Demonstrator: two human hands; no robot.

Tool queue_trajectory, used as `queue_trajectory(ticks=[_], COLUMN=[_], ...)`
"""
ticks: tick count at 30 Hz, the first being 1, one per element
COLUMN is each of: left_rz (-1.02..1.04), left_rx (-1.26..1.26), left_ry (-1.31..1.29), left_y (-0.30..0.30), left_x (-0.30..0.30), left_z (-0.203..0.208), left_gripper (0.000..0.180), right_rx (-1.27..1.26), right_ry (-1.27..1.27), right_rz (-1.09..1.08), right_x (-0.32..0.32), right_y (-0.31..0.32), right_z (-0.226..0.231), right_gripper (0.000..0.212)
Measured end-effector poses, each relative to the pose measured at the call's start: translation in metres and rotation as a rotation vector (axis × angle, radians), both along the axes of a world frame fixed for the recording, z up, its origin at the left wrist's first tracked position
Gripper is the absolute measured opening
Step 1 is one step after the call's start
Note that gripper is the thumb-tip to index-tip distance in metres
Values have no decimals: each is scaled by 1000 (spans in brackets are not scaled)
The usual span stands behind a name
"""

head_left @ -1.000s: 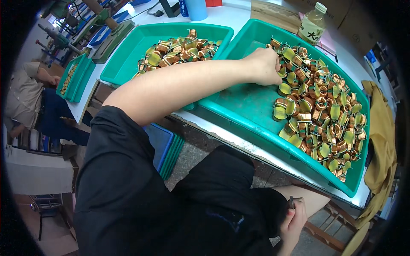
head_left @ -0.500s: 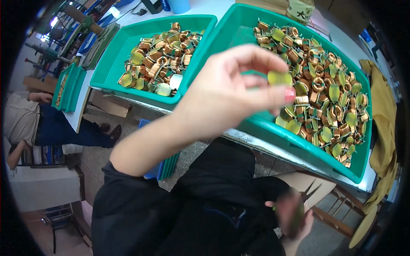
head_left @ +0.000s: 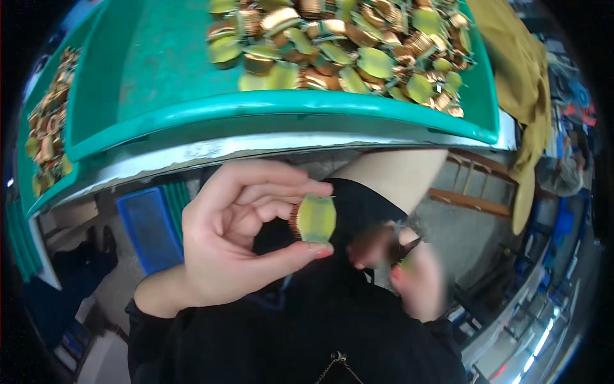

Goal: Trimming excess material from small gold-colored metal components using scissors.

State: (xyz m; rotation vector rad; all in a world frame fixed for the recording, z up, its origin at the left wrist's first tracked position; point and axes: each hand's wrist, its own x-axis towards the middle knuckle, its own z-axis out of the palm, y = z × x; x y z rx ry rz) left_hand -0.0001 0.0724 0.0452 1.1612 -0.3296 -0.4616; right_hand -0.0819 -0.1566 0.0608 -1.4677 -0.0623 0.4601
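Observation:
My left hand pinches a copper-wound coil with a yellow base plate between thumb and fingertips. The flat yellow face is turned toward me, and some copper winding shows at its left edge. Over my lap, my right hand is closed and blurred by motion. It grips a dark hand tool, too smeared to make out fully now; two pointed jaws showed earlier. Beyond both hands, many similar coils lie heaped in a large green tray.
A second green tray with more coils stands at the left. The trays rest on a white table. A mustard cloth hangs at the right, above a wooden stool. A blue crate stands below the table.
My left hand has drawn back from above the large tray to over my lap, bringing the coil along. My right hand has risen closer to it. The view has tilted down and rightward.

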Motion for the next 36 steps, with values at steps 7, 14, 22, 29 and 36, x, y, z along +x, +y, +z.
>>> queue_trajectory(ticks=[7,14,22,29,36], left_rz=[-5,-16,-37,-27,-6], left_rx=[-84,-66,-32,-26,-62], left_ry=[32,1,-24,-150,-129], left_y=[-16,-15,-12,-12,-17], left_x=[-2,0,2,1,-5], left_z=[-15,-18,-16,-17,-25], left_gripper=[54,45,45,47,48], right_rx=[-718,-931,-862,-966,-1049], right_ry=[-434,-579,-660,-736,-699], right_rz=[-146,-198,-178,-155,-107], right_x=[17,23,28,24,22], right_y=[7,16,23,22,19], right_z=[-13,-21,-33,-34,-30], right_gripper=[25,25,28,32,31])
